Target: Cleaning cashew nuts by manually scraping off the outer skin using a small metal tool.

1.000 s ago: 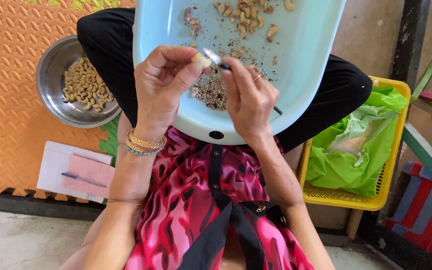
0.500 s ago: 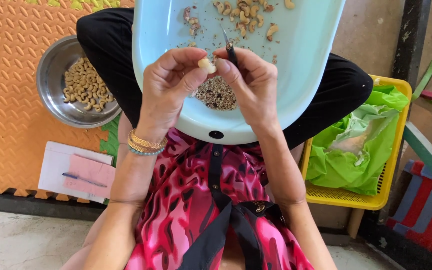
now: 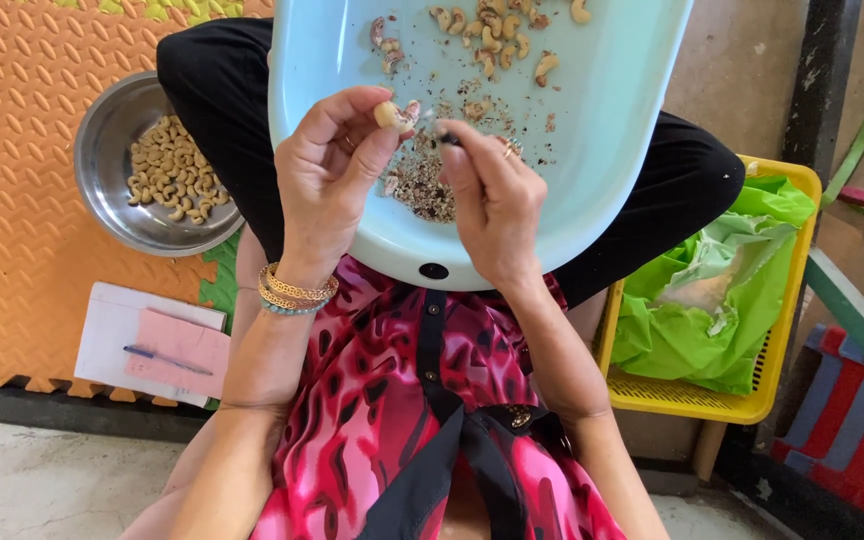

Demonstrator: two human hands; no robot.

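Note:
My left hand pinches a pale cashew nut between thumb and fingers over a light blue plastic tray resting on my lap. My right hand is closed around a small dark-tipped tool, whose tip sits just right of the nut. Under both hands lies a heap of brown skin scraps. Several unpeeled cashews are scattered at the far end of the tray. Gold bangles circle my left wrist.
A steel bowl holding peeled cashews stands on an orange foam mat at the left. Nearer lies a white notebook with pink paper and a pen. A yellow basket lined with a green plastic bag stands at the right.
The tool has swung from pointing right to upright and now tucks into my right fist beside the nut. Both hands stayed over the scrap heap, shifting slightly.

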